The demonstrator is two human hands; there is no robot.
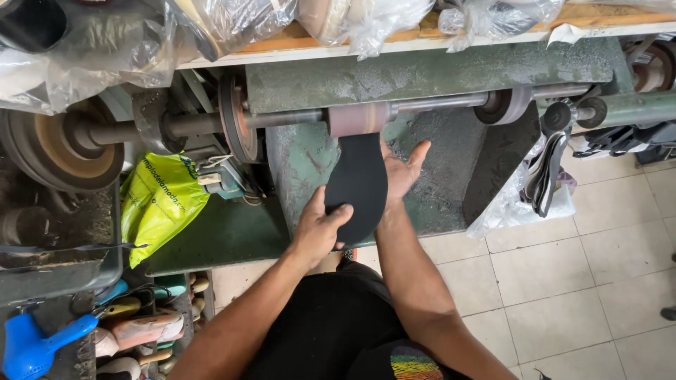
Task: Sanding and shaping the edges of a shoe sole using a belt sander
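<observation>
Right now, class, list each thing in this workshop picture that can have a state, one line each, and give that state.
Black sole-shaped rubber sheet: held up, top end against the drum.
Left hand: gripping the sheet's lower edge, thumb on top.
Right hand: behind the sheet, fingers spread.
Reddish sanding drum: on the horizontal shaft; spinning cannot be told.
Yellow-green plastic bag: crumpled, hanging beside the machine.
Blue plastic bottle: lying on its side.

Pale tiled floor [563, 267] right of the green machine stand [232, 239]; wooden shelf [422, 35] above it bearing plastic bags [91, 49]; yellow-green bag [158, 200] at its left
</observation>
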